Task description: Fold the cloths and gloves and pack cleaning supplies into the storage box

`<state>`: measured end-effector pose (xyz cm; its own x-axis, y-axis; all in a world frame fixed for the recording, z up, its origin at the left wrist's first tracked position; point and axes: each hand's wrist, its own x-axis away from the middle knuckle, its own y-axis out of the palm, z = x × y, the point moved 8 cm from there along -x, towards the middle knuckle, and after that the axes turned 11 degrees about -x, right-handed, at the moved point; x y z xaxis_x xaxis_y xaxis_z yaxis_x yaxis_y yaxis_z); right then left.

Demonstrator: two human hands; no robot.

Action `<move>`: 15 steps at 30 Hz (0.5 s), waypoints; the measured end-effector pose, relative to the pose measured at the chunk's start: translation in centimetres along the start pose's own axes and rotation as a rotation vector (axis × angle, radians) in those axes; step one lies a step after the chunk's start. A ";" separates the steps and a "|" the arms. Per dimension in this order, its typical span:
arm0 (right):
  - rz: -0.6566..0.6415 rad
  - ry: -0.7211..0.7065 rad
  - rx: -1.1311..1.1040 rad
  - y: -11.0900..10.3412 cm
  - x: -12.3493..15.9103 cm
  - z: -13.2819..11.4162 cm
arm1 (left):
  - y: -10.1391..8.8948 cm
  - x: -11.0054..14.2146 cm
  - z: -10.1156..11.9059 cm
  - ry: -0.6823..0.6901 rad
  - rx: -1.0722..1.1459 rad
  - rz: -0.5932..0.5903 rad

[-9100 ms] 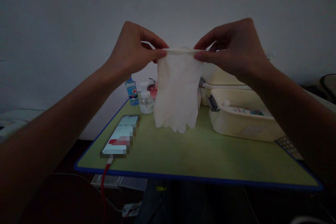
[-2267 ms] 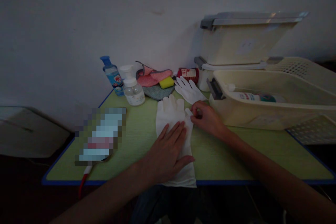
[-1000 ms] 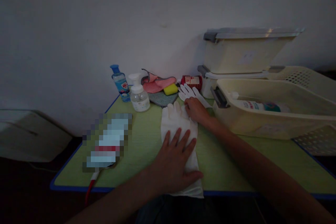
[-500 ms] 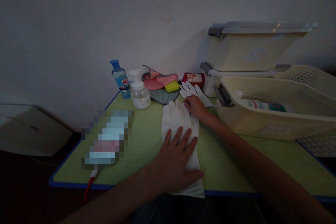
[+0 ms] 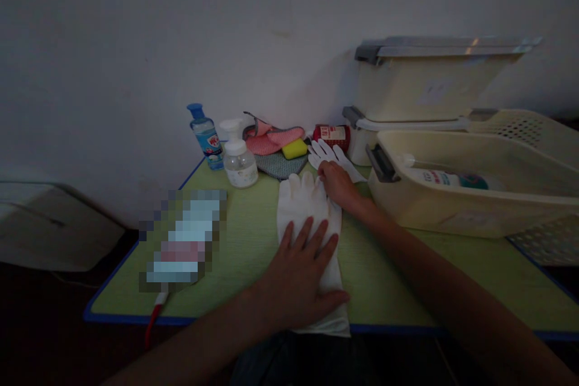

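A white glove [image 5: 301,202] lies flat on the green table, its fingers pointing away from me and its cuff at the near edge. My left hand [image 5: 301,271] rests on the lower part of this glove, palm down with fingers spread. At the glove's upper right side, my right hand [image 5: 337,184] has its fingers pinched together on the edge by a glove finger. The pinched bit is mostly hidden by my fingers. Just beyond that hand lies a second white glove [image 5: 332,157], fingers toward the wall.
A blue bottle [image 5: 207,139], a clear pump bottle [image 5: 240,166], pink and grey cloths [image 5: 275,142], a yellow sponge [image 5: 295,149] and a red packet [image 5: 332,134] stand along the back. Right is a cream bin [image 5: 434,211] holding a bottle; left, a blurred-out device [image 5: 187,235] with a red cable.
The whole view has shifted very slightly. Both hands keep their places on the glove, with no clear movement.
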<state>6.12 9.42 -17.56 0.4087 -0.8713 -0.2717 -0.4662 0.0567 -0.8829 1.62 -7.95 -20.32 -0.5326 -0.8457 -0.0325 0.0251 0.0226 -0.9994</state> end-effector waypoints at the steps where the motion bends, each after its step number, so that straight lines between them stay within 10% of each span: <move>1: 0.000 0.001 0.007 -0.1 0.0 0.1 | 0.0 0.0 0.0 0.001 0.001 0.000; 15: -0.107 -0.155 0.002 0.1 -0.7 -1.9 | -0.2 0.1 0.1 0.018 0.014 0.010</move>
<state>4.34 9.16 -16.70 0.5719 -0.7868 -0.2319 -0.4118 -0.0309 -0.9108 1.67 -8.08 -20.12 -0.5470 -0.8360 -0.0426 0.0418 0.0235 -0.9988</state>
